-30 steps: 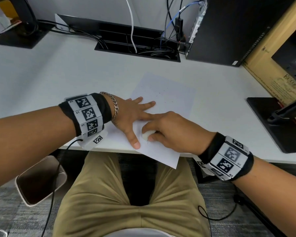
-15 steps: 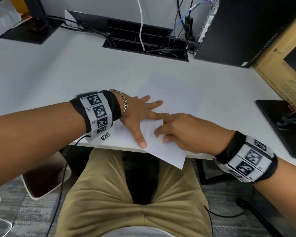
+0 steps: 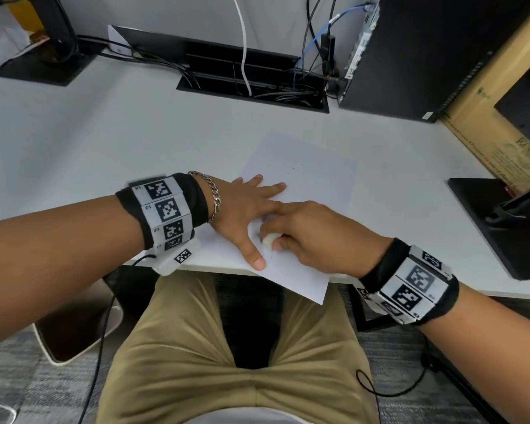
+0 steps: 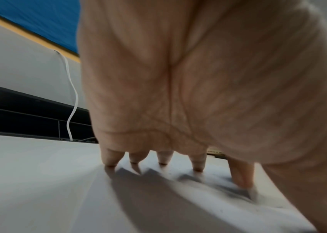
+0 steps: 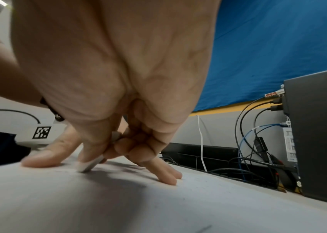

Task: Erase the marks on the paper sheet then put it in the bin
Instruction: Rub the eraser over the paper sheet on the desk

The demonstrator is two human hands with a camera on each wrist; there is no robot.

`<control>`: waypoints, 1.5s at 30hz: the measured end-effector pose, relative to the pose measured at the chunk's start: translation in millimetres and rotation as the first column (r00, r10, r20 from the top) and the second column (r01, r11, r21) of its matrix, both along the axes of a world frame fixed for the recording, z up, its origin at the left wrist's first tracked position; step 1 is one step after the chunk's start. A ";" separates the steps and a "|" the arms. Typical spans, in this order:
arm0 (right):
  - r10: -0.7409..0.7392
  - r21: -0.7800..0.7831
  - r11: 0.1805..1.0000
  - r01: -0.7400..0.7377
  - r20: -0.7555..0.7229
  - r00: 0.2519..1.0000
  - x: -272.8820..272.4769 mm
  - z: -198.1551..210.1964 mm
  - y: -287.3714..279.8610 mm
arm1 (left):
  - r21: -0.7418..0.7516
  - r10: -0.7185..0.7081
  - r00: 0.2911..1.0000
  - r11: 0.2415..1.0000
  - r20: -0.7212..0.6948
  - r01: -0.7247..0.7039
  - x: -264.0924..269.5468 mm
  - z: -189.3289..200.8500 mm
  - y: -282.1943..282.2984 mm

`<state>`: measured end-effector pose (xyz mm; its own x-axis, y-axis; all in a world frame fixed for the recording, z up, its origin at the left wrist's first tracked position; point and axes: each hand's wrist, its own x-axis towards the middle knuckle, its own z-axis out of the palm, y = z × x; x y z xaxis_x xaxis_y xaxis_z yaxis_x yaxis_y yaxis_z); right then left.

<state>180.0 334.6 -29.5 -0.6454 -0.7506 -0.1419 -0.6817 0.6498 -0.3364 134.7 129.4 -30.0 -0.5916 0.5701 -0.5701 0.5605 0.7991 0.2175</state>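
1. Two hands on the paper sheet [image 3: 303,179], which lies on the white surface [image 3: 104,142], its near corner overhanging.
2. Left hand [image 3: 245,206] flat, fingers [image 4: 110,157] spread, pressing.
3. Right hand [image 3: 312,237] pinches a white eraser [image 3: 269,240] against the sheet.
4. Box [image 3: 496,130] print is unreadable.

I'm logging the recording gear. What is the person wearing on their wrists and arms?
Each wrist carries a black band faced with white panels printed with black square-pattern markers: left wrist, right wrist. The left also has a silver chain bracelet and a thin black cable hanging down. Forearms are bare, no sleeves.
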 end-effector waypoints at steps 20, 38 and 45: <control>-0.156 0.080 0.984 0.159 -0.045 0.987 -0.1 8.8 16.8 | -0.138 0.013 0.998 0.990 -0.054 -0.021 3.1 -6.0 8.3; 0.000 0.175 0.984 0.024 -0.133 0.991 -4.4 13.4 6.7 | -0.145 0.031 0.997 0.989 -0.070 -0.041 1.9 -8.9 7.9; -0.044 0.084 0.995 0.056 -0.146 0.988 -21.4 17.0 4.6 | -0.133 0.039 0.998 0.990 -0.050 -0.045 2.5 -7.9 7.4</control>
